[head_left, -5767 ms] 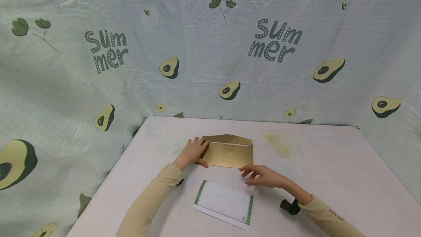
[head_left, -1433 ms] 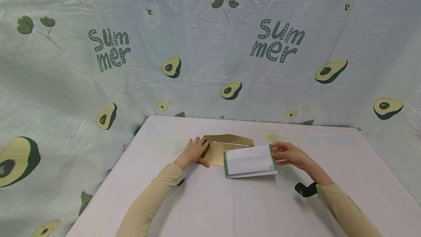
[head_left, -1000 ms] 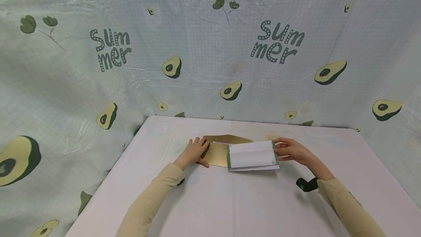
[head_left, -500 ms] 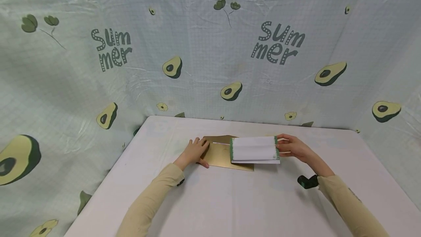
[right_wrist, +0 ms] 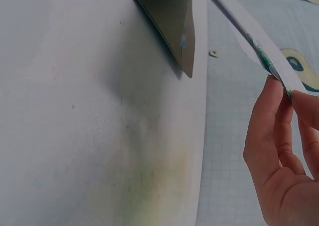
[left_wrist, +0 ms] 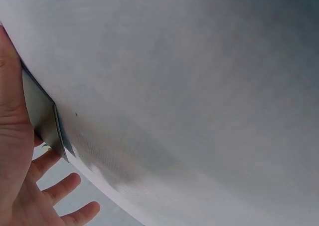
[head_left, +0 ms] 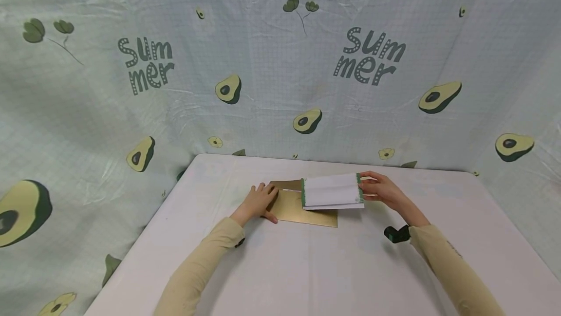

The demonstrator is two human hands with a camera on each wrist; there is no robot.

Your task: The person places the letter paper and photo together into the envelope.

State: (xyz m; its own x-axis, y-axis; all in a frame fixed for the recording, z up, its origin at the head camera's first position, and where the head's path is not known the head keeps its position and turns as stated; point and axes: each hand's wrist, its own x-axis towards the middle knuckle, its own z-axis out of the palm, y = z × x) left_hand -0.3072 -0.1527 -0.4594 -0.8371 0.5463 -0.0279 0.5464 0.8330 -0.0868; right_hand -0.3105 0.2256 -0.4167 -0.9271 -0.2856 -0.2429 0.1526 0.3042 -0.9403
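Note:
My left hand (head_left: 257,203) rests on the left end of a gold envelope (head_left: 291,207), thumb at the lower corner and fingers spread near the top. In the left wrist view, the envelope (left_wrist: 42,113) shows between thumb and fingers. The pointed flap is raised away from the pocket. My right hand (head_left: 381,190) pinches the right edge of a folded white sheet of paper (head_left: 331,190) with green borders. In the right wrist view, thumb and fingertips grip the paper's edge (right_wrist: 261,56). Held tilted, the paper overlaps the envelope's right half and hides most of the flap.
A pale table (head_left: 280,267) lies under both hands. Behind it hangs a light curtain (head_left: 263,38) printed with avocados and lettering. A black wrist camera (head_left: 396,234) hangs below the right wrist. A yellowish stain (right_wrist: 154,186) marks the tabletop at the right.
Since the earliest frame, my right hand has picked up the folded paper from the near table and brought it over the envelope. Lately it moved farther back, then slightly left. My left hand stays put.

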